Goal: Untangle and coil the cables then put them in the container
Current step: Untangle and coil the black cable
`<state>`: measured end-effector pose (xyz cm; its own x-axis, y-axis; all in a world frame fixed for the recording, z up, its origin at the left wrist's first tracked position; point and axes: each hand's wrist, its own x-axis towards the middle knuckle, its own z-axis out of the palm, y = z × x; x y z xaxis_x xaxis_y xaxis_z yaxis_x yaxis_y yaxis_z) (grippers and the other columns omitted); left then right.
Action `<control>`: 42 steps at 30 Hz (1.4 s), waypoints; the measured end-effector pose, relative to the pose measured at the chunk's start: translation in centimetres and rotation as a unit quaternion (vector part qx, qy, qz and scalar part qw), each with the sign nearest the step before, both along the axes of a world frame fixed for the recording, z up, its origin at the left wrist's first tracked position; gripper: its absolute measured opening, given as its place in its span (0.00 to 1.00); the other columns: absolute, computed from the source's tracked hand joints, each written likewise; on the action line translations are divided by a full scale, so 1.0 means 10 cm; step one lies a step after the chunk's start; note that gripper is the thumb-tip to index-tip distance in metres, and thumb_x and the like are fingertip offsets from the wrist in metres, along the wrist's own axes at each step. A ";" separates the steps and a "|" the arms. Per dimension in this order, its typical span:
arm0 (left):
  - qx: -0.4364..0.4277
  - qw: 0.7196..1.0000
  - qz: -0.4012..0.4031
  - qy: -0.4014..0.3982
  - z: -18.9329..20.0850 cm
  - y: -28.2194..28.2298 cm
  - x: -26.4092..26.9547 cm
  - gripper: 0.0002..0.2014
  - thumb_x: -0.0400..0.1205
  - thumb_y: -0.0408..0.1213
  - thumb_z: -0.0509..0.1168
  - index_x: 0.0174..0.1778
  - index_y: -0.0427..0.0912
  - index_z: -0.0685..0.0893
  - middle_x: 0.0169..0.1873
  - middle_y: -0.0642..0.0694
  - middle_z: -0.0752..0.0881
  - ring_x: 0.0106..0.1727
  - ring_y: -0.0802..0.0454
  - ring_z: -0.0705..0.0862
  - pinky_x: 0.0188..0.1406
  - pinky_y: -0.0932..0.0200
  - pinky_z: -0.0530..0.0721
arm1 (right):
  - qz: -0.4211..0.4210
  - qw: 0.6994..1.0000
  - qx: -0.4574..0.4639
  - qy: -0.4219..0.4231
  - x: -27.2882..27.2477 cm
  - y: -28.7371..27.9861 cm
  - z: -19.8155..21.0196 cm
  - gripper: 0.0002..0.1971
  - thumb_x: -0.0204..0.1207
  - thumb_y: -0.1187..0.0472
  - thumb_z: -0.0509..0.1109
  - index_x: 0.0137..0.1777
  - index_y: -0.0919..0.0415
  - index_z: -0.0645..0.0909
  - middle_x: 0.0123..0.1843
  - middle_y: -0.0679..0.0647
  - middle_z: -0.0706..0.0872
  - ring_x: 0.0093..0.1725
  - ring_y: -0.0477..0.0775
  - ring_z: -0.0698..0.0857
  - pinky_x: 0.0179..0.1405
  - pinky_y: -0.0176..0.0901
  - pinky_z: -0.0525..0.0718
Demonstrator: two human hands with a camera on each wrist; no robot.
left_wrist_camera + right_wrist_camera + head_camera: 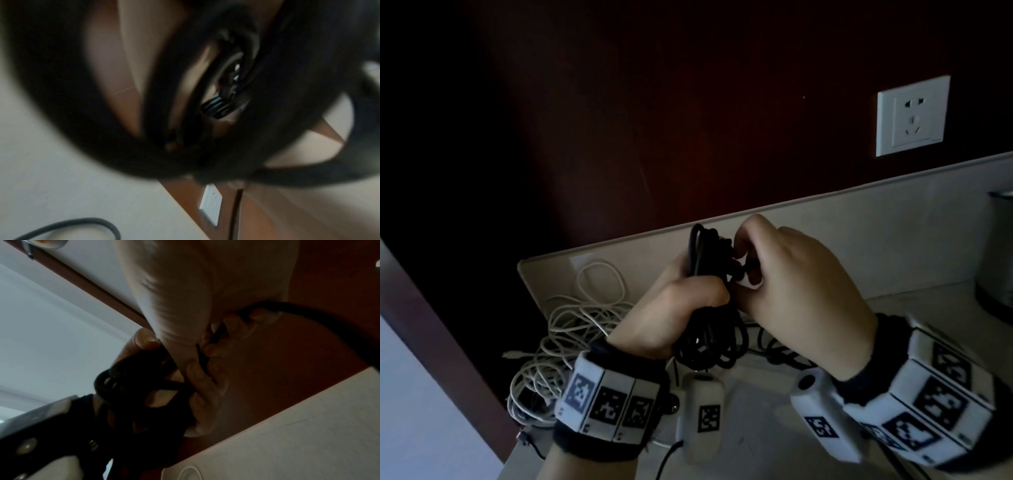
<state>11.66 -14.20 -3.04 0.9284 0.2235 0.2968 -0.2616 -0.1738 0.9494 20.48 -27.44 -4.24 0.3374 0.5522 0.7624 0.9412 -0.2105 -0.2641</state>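
Two bundles of cable concerned us. Our left hand [674, 308] was clenched round the middle of the black cable [705, 301], a gathered hank of loops held above the counter [914, 325] near its back edge. Our right hand [801, 277] pinched a loose strand at the top of that hank, fingertips [232, 324] closed on it, seemingly wrapping the tail around. We judged this cable light, limp and rubbery, round in section, springy enough to uncoil if released, so the best hold was across all loops at the waist. Its matte jacket looked grippy rather than slick.

Behind our left wrist the white cable [571, 322] lay in a loose tangle on a pale tray [534, 270] with rounded corners at the counter's left end; whether that tray was the container we could not tell. It appeared thinner, softer and prone to snagging. A white wall socket [912, 116] sat on dark red panelling, and a metal kettle [996, 253] stood at the right edge.
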 end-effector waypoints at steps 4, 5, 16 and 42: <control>0.004 1.000 0.010 0.012 0.00 0.03 0.04 0.28 0.58 0.37 0.70 0.56 0.35 0.77 0.40 0.37 0.78 0.40 0.41 0.79 0.36 0.47 0.77 | -0.009 1.000 -0.004 0.017 0.02 -0.03 0.00 0.20 0.68 0.58 0.81 0.55 0.58 0.76 0.31 0.48 0.81 0.31 0.50 0.80 0.28 0.50 0.81; -0.011 1.000 0.012 0.010 0.00 0.06 0.04 0.27 0.58 0.36 0.70 0.54 0.37 0.77 0.41 0.39 0.78 0.40 0.41 0.78 0.39 0.44 0.75 | -0.004 0.999 -0.007 0.031 0.01 -0.03 0.02 0.20 0.70 0.57 0.80 0.56 0.57 0.75 0.32 0.48 0.81 0.31 0.48 0.81 0.29 0.49 0.81; -0.043 0.987 0.127 -0.091 0.03 0.28 -0.03 0.24 0.57 0.38 0.71 0.51 0.49 0.80 0.45 0.45 0.76 0.41 0.44 0.76 0.47 0.43 0.74 | 0.123 0.912 -0.224 0.320 0.25 -0.29 0.31 0.19 0.88 0.52 0.55 0.43 0.51 0.86 0.27 0.45 0.80 0.31 0.52 0.76 0.39 0.53 0.76; -0.150 0.981 0.034 -0.119 -0.18 -0.02 0.20 0.27 0.65 0.43 0.76 0.56 0.38 0.76 0.40 0.36 0.77 0.38 0.41 0.81 0.36 0.50 0.83 | 0.143 0.967 0.091 0.190 -0.13 0.06 -0.02 0.13 0.81 0.57 0.71 0.36 0.59 0.89 0.32 0.52 0.83 0.30 0.50 0.83 0.29 0.46 0.82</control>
<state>13.67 -14.45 -4.84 0.8215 0.3925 0.4137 -0.4788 0.0805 0.8742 19.18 -26.86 -4.43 0.4655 0.5335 0.7062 0.7818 0.1262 -0.6106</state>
